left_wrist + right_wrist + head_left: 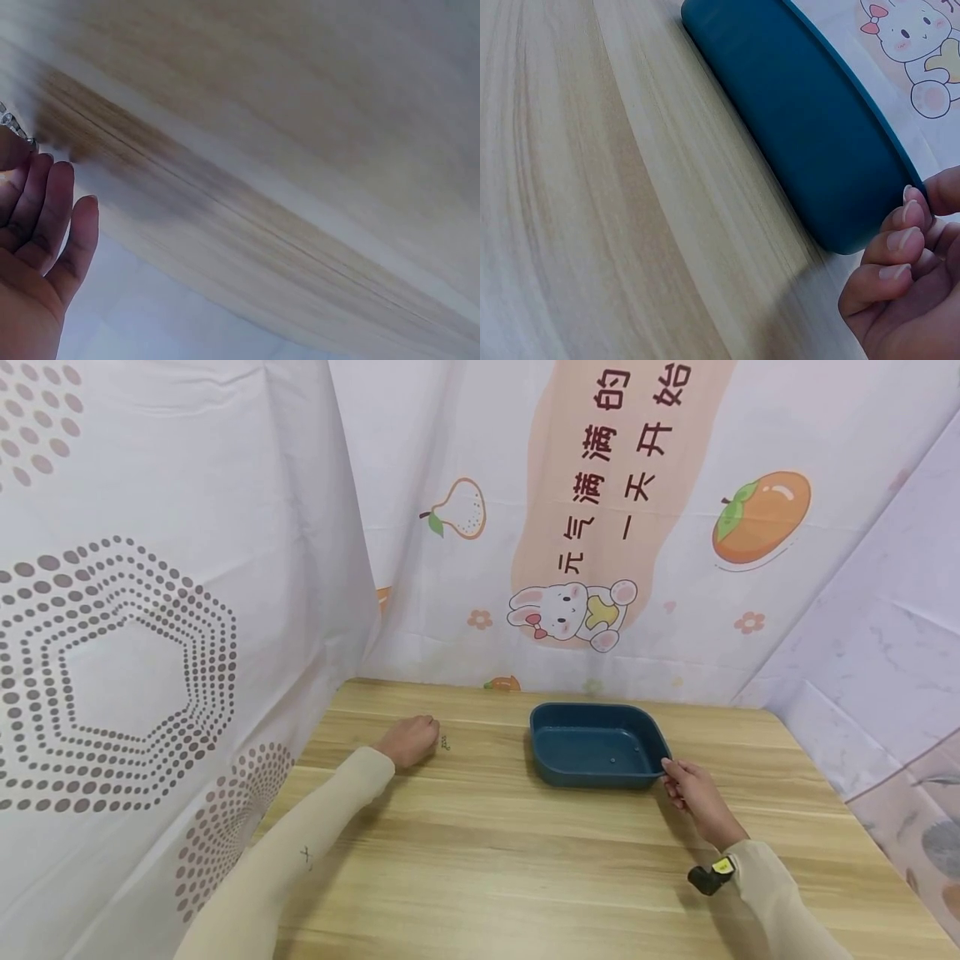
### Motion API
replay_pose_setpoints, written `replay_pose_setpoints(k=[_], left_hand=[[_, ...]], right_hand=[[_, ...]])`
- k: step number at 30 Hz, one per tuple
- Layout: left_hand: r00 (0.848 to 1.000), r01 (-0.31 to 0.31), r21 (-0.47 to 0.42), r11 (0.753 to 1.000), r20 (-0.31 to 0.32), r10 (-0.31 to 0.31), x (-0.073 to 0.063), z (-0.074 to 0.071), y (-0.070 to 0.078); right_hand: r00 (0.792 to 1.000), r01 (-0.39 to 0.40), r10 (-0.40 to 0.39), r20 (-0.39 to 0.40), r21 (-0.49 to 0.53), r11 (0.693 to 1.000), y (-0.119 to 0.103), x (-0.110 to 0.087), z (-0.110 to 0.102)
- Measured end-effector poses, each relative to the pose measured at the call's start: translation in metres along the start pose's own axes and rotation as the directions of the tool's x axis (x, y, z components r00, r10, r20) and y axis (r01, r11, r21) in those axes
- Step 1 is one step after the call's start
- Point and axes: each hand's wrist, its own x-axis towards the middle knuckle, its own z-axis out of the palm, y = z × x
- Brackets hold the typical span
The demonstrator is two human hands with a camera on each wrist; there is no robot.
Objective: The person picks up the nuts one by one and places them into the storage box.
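Observation:
A dark blue-green rectangular plastic basin (592,779) sits on the wooden table, with a few small specks on its inner floor. My right hand (696,795) pinches the rim at its right front corner; the right wrist view shows the thumb and fingertips at the rim of the basin (802,127), other fingers curled below. At the left, my left hand (411,741) is low over the table. Beside its fingertips is a small, shiny beaded chain (445,742). In the left wrist view the chain (9,120) runs to the pinched thumb and fingers of the left hand (37,240), partly cut off by the frame.
The wooden table (480,877) reaches back to a printed cloth (442,610) with a rabbit and fruit. More cloth hangs at the left (300,568) and right (862,652). A black device with a yellow label (710,877) is at the right cuff.

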Motion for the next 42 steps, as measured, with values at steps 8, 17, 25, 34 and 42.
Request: replay_pose_setpoints(k=[8,17,25,34,42], left_hand=[[1.0,0.007,0.005,1.0,0.013,-0.007,0.0,-0.01,0.005],[1.0,0.014,-0.025,1.0,0.006,-0.014,-0.001,-0.005,0.003],[1.0,0.002,-0.016,1.0,-0.029,-0.003,-0.003,-0.003,0.001],[0.998,-0.003,-0.07,0.998,-0.058,-0.001,-0.003,-0.009,0.003],[0.993,-0.041,-0.061,0.997,-0.115,0.034,0.001,-0.013,0.003]], right_hand=[[1.0,0.005,-0.005,0.003,-0.011,1.0,0.0,0.001,-0.002],[1.0,-0.01,0.011,0.006,-0.013,1.0,0.0,0.002,-0.002],[1.0,-0.004,0.004,0.005,-0.022,1.0,-0.002,0.0,-0.001],[1.0,-0.003,0.003,0.005,-0.018,1.0,-0.001,0.001,-0.001],[1.0,0.007,-0.006,0.005,-0.02,1.0,-0.002,0.0,-0.001]])
